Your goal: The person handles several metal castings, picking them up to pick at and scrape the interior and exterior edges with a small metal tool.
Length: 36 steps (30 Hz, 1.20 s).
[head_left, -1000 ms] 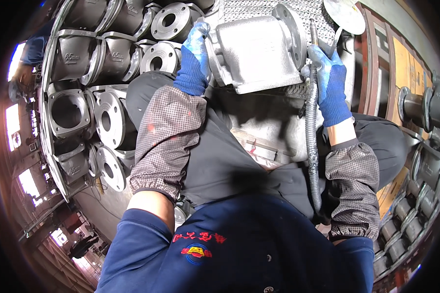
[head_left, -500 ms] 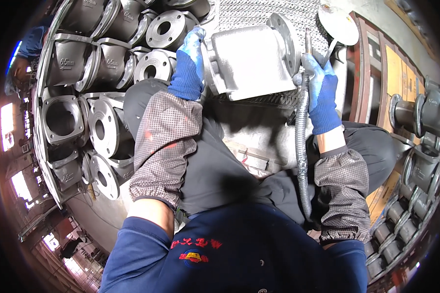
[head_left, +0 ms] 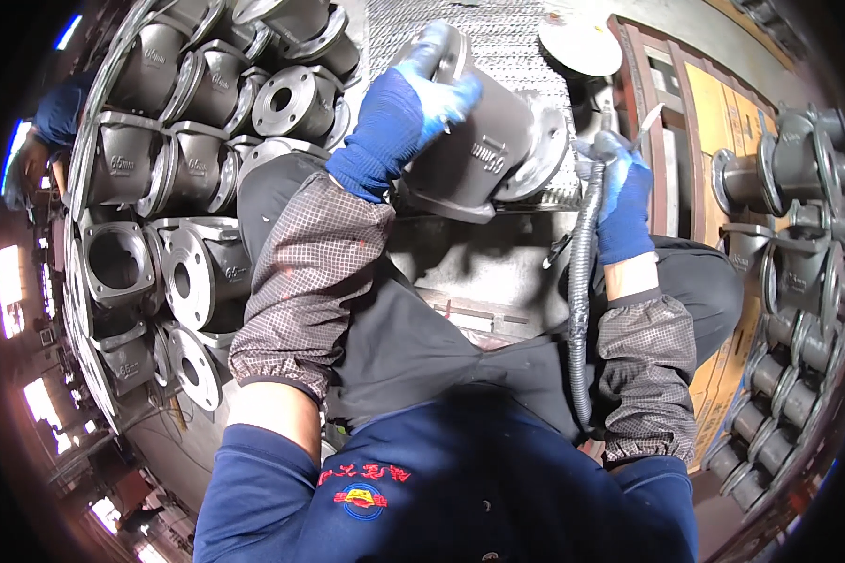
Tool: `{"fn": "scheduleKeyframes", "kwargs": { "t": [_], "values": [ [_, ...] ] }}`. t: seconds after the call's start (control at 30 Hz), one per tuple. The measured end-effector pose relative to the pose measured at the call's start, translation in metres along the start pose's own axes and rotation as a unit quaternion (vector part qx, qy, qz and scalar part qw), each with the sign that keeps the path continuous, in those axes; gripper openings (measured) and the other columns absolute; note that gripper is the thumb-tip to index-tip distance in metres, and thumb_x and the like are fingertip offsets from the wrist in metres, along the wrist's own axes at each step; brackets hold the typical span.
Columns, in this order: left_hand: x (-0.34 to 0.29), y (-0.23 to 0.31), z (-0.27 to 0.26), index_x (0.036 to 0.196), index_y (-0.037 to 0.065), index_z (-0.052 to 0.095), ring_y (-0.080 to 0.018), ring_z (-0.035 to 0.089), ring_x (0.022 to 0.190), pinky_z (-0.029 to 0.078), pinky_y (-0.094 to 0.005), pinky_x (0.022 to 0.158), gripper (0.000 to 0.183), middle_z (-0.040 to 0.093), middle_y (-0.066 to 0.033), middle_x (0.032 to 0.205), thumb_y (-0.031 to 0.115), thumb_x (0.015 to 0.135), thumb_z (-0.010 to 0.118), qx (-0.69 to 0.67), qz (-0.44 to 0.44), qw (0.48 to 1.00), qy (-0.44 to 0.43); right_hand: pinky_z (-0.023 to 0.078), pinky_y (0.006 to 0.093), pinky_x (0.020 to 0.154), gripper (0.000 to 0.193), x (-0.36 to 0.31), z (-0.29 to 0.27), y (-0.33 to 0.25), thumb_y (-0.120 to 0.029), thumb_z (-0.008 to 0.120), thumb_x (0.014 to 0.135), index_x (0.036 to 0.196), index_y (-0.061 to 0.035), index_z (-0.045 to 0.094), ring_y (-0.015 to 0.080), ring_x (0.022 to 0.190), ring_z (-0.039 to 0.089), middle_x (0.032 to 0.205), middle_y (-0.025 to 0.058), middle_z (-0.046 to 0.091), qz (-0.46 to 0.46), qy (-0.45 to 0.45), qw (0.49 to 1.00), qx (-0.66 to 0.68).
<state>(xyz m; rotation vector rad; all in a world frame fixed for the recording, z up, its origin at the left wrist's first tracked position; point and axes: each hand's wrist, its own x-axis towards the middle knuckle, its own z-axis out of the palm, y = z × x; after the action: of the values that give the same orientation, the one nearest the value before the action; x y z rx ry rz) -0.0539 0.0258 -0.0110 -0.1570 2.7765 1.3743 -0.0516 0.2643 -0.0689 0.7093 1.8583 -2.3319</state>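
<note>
A grey cast-iron flanged valve body (head_left: pixel 474 150) lies tilted on the mesh-topped bench in front of me. My left hand (head_left: pixel 418 103), in a blue coated glove, is closed on its far left end, thumb across the top. The casting's round flange (head_left: pixel 540 155) faces right. In a matching glove, my right hand (head_left: pixel 620 174) is closed on a hand tool with a thin metal tip (head_left: pixel 607 111), to the right of the casting. A ribbed grey hose (head_left: pixel 582 310) runs down from the tool to my lap. A thin pointed strip (head_left: pixel 648 122) also sticks out by the fingers.
Many similar castings (head_left: pixel 127 159) are stacked at my left, and more castings (head_left: pixel 798 263) stand at my right. A white round disc (head_left: pixel 580 45) stands beyond my right hand. Beside it is a reddish-brown metal frame (head_left: pixel 643 94) with cardboard. Another person (head_left: pixel 52 131) is at the far left.
The valve body has turned and tilted, so its raised-letter side now shows instead of the bright flat side. My left hand has shifted right and over its end. The right hand still holds the tool.
</note>
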Motion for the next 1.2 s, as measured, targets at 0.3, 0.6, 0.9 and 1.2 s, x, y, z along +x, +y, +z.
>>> {"fn": "scheduleKeyframes", "kwargs": {
  "t": [0.3,0.6,0.9,1.2],
  "values": [
    [-0.037,0.040,0.030,0.123,0.020,0.055,-0.0318,0.057,0.068,0.046,-0.0428,0.069,0.060,0.058,-0.0090,0.071,0.025,0.065,0.071,0.232,0.415,0.855,-0.208,0.038,0.0157,0.043,0.050,-0.038,-0.052,-0.037,-0.031,0.053,0.089,0.126,0.0013,0.044,0.0080,0.059,0.052,0.102,0.0187,0.064,-0.023,-0.160,0.980,0.120],
    [-0.110,0.033,0.005,0.097,-0.002,0.067,-0.0187,0.063,0.076,0.049,-0.0291,0.074,0.018,0.067,-0.0125,0.089,0.007,0.085,0.057,-0.012,0.087,0.996,-0.018,0.043,0.0149,0.052,0.042,-0.073,-0.038,-0.048,-0.027,0.044,0.093,0.122,0.0025,0.051,0.0037,0.064,0.057,0.100,0.0116,0.065,-0.069,-0.318,0.945,0.042],
    [-0.110,0.033,0.037,0.110,-0.004,0.057,-0.0179,0.058,0.097,0.045,-0.0283,0.087,0.043,0.061,-0.0131,0.106,0.031,0.099,0.034,-0.328,0.155,0.921,-0.141,0.044,0.0187,0.048,0.048,-0.108,-0.013,-0.047,-0.040,0.045,0.093,0.104,0.0034,0.061,0.0106,0.053,0.057,0.080,0.0118,0.068,0.173,-0.534,0.827,-0.037],
    [-0.121,0.037,0.050,0.101,-0.006,0.058,-0.0144,0.059,0.090,0.048,-0.0271,0.080,0.042,0.063,-0.0128,0.101,0.034,0.098,0.043,-0.502,0.029,0.862,-0.065,0.048,0.0325,0.048,0.025,-0.112,0.001,-0.019,-0.029,0.066,0.081,0.083,-0.0046,0.063,0.0251,0.057,0.063,0.070,0.0131,0.064,-0.194,-0.321,0.823,-0.426]
  ]
}}
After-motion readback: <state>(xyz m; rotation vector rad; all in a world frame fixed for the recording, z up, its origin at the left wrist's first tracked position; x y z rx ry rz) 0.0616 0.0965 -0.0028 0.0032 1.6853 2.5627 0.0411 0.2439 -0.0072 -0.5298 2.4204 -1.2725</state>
